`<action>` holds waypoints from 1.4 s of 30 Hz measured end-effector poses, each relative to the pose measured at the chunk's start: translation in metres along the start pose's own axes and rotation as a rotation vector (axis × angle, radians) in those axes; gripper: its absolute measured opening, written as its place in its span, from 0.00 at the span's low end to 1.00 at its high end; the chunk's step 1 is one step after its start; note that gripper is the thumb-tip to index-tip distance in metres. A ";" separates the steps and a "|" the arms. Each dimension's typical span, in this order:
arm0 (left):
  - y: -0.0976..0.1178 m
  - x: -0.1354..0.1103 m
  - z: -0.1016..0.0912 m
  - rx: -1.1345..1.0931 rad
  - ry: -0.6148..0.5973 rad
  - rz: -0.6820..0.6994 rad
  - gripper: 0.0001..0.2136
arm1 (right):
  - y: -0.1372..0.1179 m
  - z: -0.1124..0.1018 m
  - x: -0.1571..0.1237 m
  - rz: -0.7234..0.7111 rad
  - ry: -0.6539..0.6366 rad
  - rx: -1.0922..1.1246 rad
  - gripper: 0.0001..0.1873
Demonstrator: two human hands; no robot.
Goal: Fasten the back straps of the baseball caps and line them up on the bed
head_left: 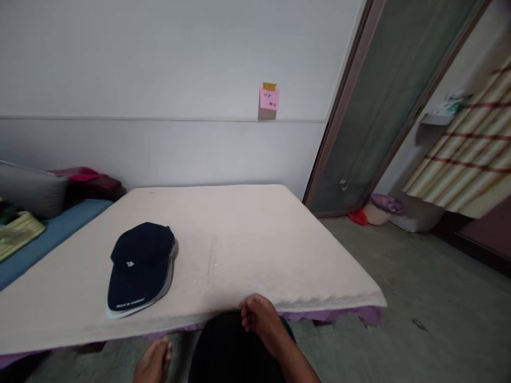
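A navy baseball cap [140, 266] with small white lettering lies at the left of the cream-covered mattress [255, 239], its brim towards me. Pale grey and white brim edges show beneath it, so it seems stacked on other caps. Below the mattress's front edge, my left hand [154, 359] is loosely closed, apart from the caps, with nothing visible in it. My right hand [258, 316] hovers over my dark-clothed leg near the front edge, its fingers curled in and no object showing.
Farther left are a grey cushion [30, 189], a blue surface [75, 218] and a yellow-green striped item [24, 234]. A pink note [269, 99] is taped to the white wall. To the right stand a sliding door [383, 106], a lined bin [379, 210] and a striped curtain [471, 143].
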State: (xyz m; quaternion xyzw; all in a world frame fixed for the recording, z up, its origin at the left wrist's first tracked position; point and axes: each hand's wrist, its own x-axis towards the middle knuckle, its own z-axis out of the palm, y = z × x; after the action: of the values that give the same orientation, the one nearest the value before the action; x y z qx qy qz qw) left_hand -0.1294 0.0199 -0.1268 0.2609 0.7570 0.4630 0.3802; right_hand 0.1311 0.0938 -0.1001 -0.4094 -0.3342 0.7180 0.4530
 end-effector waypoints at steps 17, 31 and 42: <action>0.276 -0.101 0.068 -0.429 -0.761 0.339 0.35 | -0.226 0.047 -0.059 -0.513 -0.036 -0.199 0.41; 0.264 -0.108 0.067 -0.376 -0.742 0.313 0.34 | -0.226 0.045 -0.079 -0.485 -0.082 -0.235 0.42; 0.261 -0.107 0.061 -0.391 -0.740 0.319 0.34 | -0.224 0.051 -0.082 -0.444 -0.117 -0.226 0.42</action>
State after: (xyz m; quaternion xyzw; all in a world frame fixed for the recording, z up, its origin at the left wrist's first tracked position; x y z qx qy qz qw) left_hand -0.0069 0.0840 0.1270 0.4454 0.4188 0.5257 0.5915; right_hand 0.1910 0.0943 0.1365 -0.3316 -0.5196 0.5816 0.5308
